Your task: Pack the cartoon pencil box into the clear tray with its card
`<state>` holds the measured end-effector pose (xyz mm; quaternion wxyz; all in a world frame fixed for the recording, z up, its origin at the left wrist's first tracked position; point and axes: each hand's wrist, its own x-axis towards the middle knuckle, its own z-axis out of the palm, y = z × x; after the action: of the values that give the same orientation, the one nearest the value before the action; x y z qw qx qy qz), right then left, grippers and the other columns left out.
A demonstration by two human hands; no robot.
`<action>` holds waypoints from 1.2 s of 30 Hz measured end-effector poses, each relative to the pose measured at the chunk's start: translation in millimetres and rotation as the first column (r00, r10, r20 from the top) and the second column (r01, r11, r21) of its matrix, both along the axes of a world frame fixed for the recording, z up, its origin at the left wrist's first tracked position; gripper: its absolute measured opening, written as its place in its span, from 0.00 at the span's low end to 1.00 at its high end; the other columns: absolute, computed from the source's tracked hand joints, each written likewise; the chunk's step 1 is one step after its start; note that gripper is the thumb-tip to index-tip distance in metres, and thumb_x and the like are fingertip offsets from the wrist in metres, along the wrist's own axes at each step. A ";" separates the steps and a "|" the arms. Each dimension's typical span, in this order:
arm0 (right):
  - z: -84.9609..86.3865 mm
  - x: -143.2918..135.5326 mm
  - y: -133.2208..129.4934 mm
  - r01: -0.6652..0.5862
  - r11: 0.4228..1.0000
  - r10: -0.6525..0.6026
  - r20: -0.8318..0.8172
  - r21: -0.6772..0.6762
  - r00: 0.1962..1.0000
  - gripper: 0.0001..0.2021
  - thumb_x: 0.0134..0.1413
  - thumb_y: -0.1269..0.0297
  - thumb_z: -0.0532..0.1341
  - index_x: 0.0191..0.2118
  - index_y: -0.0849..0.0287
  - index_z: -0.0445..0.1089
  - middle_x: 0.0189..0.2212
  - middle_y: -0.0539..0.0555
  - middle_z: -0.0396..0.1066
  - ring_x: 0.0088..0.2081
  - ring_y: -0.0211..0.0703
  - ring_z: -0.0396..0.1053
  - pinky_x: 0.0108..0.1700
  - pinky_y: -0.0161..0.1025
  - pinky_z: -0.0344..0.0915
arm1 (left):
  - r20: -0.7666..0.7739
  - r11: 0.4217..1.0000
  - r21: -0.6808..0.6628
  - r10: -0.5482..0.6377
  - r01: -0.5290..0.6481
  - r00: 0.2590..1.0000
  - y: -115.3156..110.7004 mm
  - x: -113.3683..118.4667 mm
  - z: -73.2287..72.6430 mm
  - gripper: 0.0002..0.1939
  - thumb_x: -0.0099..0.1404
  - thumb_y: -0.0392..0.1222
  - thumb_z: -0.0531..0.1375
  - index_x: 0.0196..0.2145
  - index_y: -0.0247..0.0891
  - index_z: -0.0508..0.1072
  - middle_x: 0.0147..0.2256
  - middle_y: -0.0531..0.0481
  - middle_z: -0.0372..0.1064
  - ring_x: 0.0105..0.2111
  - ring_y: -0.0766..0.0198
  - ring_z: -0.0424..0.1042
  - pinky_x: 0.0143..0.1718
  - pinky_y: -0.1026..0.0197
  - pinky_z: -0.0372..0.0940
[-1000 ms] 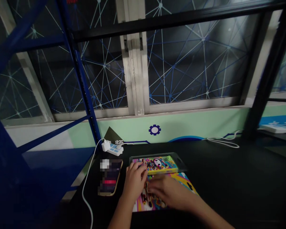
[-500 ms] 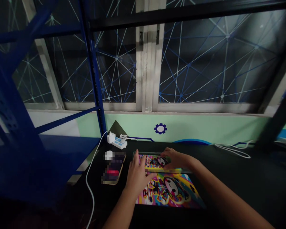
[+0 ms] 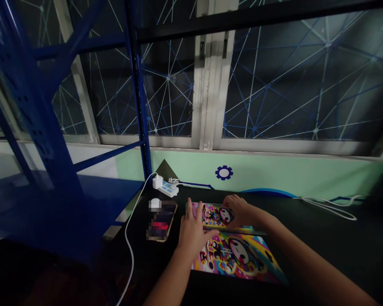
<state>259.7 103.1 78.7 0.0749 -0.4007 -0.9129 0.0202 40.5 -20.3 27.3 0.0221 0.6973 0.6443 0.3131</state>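
Note:
A flat, colorful sheet with a cartoon character [image 3: 230, 257] lies on the black table. Just behind it is a smaller, narrower piece with the same print [image 3: 212, 215], its near edge overlapping or touching the sheet's far edge. My left hand [image 3: 193, 229] rests with fingers spread over the left end of the narrow piece, its thumb reaching right along the seam. At the right end of that piece my right hand [image 3: 241, 211] presses down, fingers bent and close together; its fingertips are partly hidden, and whether they grip the piece is unclear.
A phone [image 3: 162, 223], partly blurred, lies left of my left hand, near a white power strip [image 3: 169, 189]. One white cable [image 3: 130, 250] runs down the table's left side; another [image 3: 332, 208] lies at the back right. Blue shelving [image 3: 44, 127] stands at the left.
The view has shifted slightly left, so everything appears further right. The narrow piece's near edge looks thinner and darker. Both hands keep nearly the same places on it.

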 end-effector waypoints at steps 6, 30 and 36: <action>-0.8 3.3 -30.9 0.034 0.974 -0.019 -0.071 0.222 0.997 0.38 0.40 0.61 0.74 0.59 0.58 0.64 0.51 0.61 0.72 0.51 0.59 0.69 0.53 0.51 0.63 | 0.079 0.992 0.119 0.038 -0.047 0.996 2.2 -0.6 -1.8 0.46 0.66 0.55 0.65 0.71 0.38 0.47 0.71 0.25 0.45 0.69 0.36 0.55 0.62 0.35 0.58; -87.3 49.4 -183.4 0.010 0.720 0.164 -0.184 0.694 0.969 0.15 0.69 0.58 0.59 0.57 0.48 0.73 0.46 0.52 0.79 0.43 0.43 0.74 0.47 0.39 0.64 | 0.363 0.943 0.069 -0.328 0.326 0.872 -92.9 -39.6 -51.7 0.52 0.54 0.31 0.67 0.71 0.49 0.48 0.70 0.40 0.50 0.70 0.45 0.54 0.68 0.41 0.56; -84.3 59.2 -179.2 0.031 0.804 0.101 -0.188 0.594 0.977 0.33 0.56 0.39 0.66 0.63 0.48 0.68 0.50 0.55 0.79 0.47 0.49 0.75 0.46 0.42 0.69 | 0.367 0.934 -0.028 -0.322 0.356 0.873 -90.5 -34.8 -43.0 0.54 0.53 0.29 0.65 0.72 0.51 0.48 0.72 0.42 0.46 0.71 0.46 0.50 0.69 0.40 0.52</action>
<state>318.9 -76.1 -5.6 0.2920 -0.3358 -0.8674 -0.2226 5.7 -110.8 -15.7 0.2258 0.7292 0.5114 0.3947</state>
